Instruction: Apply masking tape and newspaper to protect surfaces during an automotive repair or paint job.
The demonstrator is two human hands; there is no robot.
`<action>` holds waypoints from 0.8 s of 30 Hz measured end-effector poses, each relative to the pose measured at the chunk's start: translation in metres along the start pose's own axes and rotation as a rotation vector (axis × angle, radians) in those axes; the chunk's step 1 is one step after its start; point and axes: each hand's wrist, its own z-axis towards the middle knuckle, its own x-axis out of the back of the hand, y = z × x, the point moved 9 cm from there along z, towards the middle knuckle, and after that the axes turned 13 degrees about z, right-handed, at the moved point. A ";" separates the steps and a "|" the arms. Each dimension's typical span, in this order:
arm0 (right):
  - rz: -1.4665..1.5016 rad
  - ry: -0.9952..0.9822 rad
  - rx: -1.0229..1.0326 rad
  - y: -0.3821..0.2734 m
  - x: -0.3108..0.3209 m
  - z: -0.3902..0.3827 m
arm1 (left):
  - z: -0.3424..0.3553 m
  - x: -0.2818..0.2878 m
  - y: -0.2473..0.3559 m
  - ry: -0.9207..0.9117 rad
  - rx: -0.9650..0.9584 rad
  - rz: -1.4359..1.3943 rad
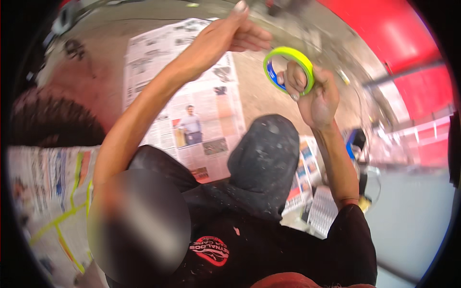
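Observation:
My right hand [321, 96] holds a roll of bright yellow-green masking tape [298, 56]. Several fingers curl through the ring, whose inner core is blue. To the upper left of the roll, my left hand [235, 36] is raised with its thumb up and its fingers stretched out. A gap shows between its fingertips and the roll, and I see nothing in that hand. Below the hands, a large newspaper sheet [192, 101] lies on the ground, partly covered by my left forearm and my dark-clad knee [266, 144].
At the left, more newspaper [36, 185] carries strips of yellow-green tape [57, 221] beside a dark knobbly tyre [55, 115]. A glossy red panel [384, 31] stands at the upper right, with a pale grey surface [413, 206] below it. Small items, including a blue and black object [354, 143], lie beside my right arm.

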 end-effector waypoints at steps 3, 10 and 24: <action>0.133 -0.242 -0.040 0.017 -0.064 0.065 | -0.018 0.058 0.029 0.233 0.008 -0.093; 0.024 -0.417 -0.248 0.087 -0.142 0.146 | -0.050 0.159 0.022 0.574 -0.119 -0.043; -0.348 -0.422 -0.099 0.138 -0.123 0.125 | -0.061 0.161 -0.126 0.624 0.271 -0.750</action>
